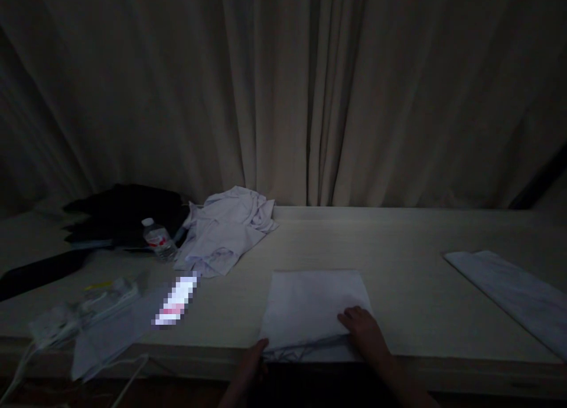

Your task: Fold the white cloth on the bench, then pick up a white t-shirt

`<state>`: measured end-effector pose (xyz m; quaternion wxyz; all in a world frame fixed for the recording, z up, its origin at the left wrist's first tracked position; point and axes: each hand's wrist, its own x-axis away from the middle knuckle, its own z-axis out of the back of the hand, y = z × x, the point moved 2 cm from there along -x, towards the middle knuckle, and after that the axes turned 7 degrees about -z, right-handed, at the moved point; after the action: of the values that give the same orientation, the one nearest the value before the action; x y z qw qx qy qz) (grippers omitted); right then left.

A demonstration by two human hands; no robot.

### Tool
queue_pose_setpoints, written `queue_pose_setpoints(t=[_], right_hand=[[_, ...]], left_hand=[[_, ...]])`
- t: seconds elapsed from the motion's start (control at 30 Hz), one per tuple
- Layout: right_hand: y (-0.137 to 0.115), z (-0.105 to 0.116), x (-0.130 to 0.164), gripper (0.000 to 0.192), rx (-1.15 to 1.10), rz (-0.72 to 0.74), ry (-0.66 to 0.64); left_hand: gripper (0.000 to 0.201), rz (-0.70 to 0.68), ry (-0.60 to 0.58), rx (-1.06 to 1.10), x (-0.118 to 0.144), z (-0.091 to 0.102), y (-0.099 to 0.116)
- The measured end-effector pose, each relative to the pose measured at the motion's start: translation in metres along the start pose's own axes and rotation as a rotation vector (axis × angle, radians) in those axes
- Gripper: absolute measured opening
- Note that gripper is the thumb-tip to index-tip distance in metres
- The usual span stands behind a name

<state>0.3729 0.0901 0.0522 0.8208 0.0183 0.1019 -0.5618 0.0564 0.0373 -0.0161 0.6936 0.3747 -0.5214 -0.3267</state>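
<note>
While the left hand (253, 361) pinches the near corner of the flat-folded white cloth square (315, 304) at the pale wooden table's (398, 266) front edge, the right hand (364, 330) presses loosely spread fingers on it, a crumpled white garment (228, 231) lying beyond.

Single head-worn view, looking forward and slightly down across the tabletop (398, 242) toward a drawn curtain (283, 89). Close to the near edge, hands entering from the bottom of frame. Dimly lit; no second view to compare.
</note>
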Motion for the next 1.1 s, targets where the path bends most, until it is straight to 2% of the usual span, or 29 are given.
queue_pose_setpoints(t=[0.07,0.13,0.2,0.27,0.33,0.4,0.63,0.77,0.87,0.97,1.1], right_hand=[[0.003,0.02,-0.013,0.046,0.006,-0.003,0.05],[0.006,0.028,-0.017,0.05,0.01,0.0,0.095],[0.009,0.02,-0.011,0.049,0.027,0.024,0.095],[0.013,-0.001,0.003,0.049,0.058,0.049,0.062],[0.018,-0.023,0.02,0.054,0.074,0.053,0.035],[0.023,-0.035,0.031,0.06,0.072,0.039,0.028],[0.027,-0.021,0.028,0.058,0.088,-0.016,0.1],[0.034,-0.035,0.035,0.065,0.128,-0.004,0.128],[0.051,-0.048,0.047,0.068,0.174,0.012,0.133],[0.077,-0.051,0.057,0.063,0.191,-0.01,0.083],[0.105,-0.039,0.056,0.06,0.181,-0.01,-0.143]], left_hand=[[0.069,0.007,-0.008,0.001,-0.001,0.0,0.001],[0.07,0.003,-0.008,-0.002,-0.001,0.0,0.002],[0.07,-0.016,-0.009,-0.003,0.002,0.0,0.004],[0.07,-0.044,-0.02,-0.003,0.006,-0.001,0.006],[0.071,-0.069,-0.038,-0.008,0.01,-0.001,0.009],[0.072,-0.089,-0.054,-0.018,0.012,0.0,0.01],[0.072,-0.136,-0.077,-0.045,0.015,0.001,0.011],[0.064,-0.196,-0.071,-0.058,0.02,0.001,0.015],[0.06,-0.236,-0.07,-0.05,0.021,0.001,0.016],[0.059,-0.253,-0.038,-0.02,0.021,-0.001,0.012],[0.055,-0.291,0.03,0.04,0.031,-0.008,0.008]])
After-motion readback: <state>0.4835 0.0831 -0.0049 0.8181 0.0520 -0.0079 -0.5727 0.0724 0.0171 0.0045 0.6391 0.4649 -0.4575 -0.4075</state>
